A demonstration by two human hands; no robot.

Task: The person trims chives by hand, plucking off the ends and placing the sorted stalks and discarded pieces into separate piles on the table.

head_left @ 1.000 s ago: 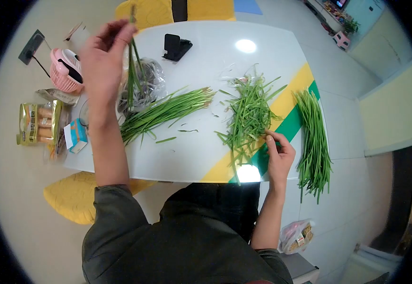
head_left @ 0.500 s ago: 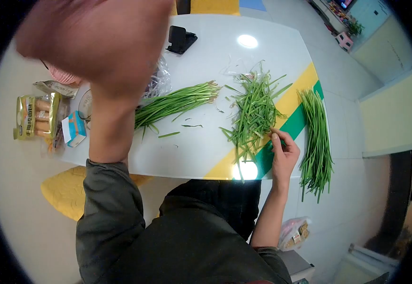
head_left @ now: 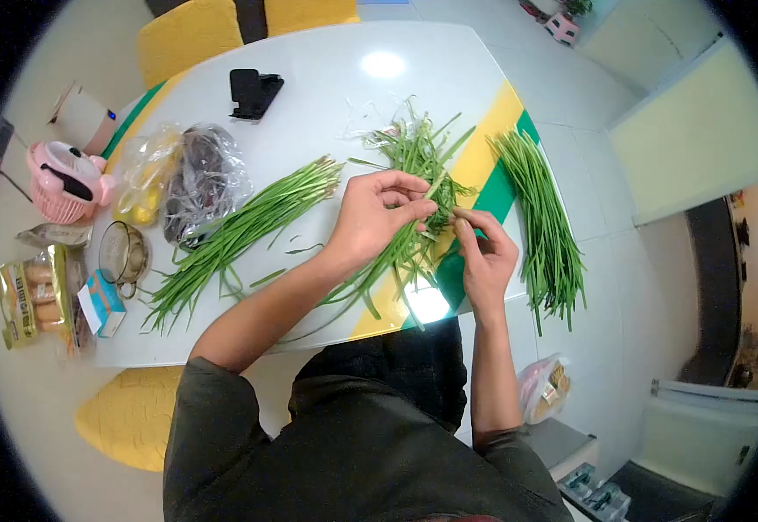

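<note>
- Nearest, a few garlic chive stalks (head_left: 385,261) trail from the left hand (head_left: 370,217) toward the near edge of the worktop (head_left: 309,113); their pale ends poke out beyond the fingertips.
- The right hand (head_left: 489,258) is just right of them, thumb and forefinger drawn together; I cannot tell whether its grip has anything in it.
- The left hand's grip pinches the stalks near their pale ends, above the near part of the trimmings pile (head_left: 418,148).
- These stalks should be very light, limp along the leaf, firmer at the base and perhaps slightly slick; a gentle pinch near the base seems best, since hard squeezing could bruise the leaves.
- Left of the hands lies a loose chive bundle (head_left: 248,222), pale ends pointing to the far right; a glass mug (head_left: 124,252) stands beyond its leafy tips, to the left.
- A neater chive bundle (head_left: 540,222) lies at the right edge, its leaf tips overhanging.
- Farther off are a clear plastic bag (head_left: 207,178) and a black stand (head_left: 254,93).
</note>
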